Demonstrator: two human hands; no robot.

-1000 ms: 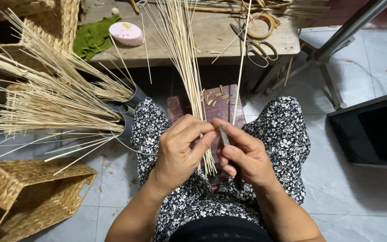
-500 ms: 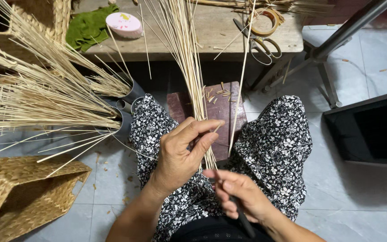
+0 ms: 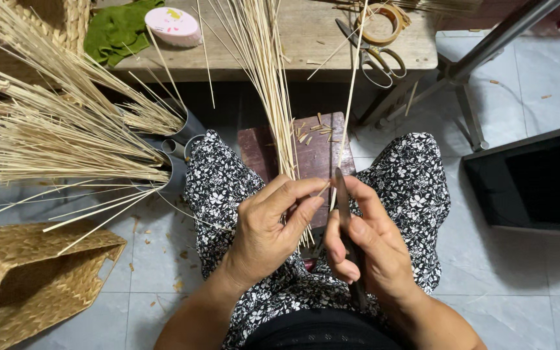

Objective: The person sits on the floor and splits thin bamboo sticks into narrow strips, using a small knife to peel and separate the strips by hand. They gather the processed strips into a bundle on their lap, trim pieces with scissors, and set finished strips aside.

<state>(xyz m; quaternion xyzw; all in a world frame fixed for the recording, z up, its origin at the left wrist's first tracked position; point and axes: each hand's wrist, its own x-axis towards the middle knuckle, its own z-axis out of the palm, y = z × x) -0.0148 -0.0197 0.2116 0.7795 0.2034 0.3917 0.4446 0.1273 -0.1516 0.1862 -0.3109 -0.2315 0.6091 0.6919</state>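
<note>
- Left hand [image 3: 270, 223]: closed, pinching bundle of pale straw stalks [image 3: 273, 84] over lap.
- Right hand [image 3: 364, 243]: gripping dark knife [image 3: 341, 194], blade touching stalks.
- Wooden table [image 3: 306, 45] edge just ahead; scissors [image 3: 367, 48] near edge.
- Woven basket [image 3: 27, 279] well apart, left.

You have two hands in view, your left hand [image 3: 268, 227] and your right hand [image 3: 365, 249], with one thin dark blade [image 3: 343, 201] between them at centre frame. One bundle of pale reed strips [image 3: 270, 78] rises to the top centre; its strips are too many to count. On the wooden bench [image 3: 306, 48] along the top you see one pair of scissors [image 3: 369, 55], one tape roll [image 3: 382, 23], one pink round box [image 3: 173, 26] and one green cloth [image 3: 119, 32]. Two woven baskets show: one [image 3: 30, 285] at lower left, one [image 3: 66, 16] at upper left.
</note>
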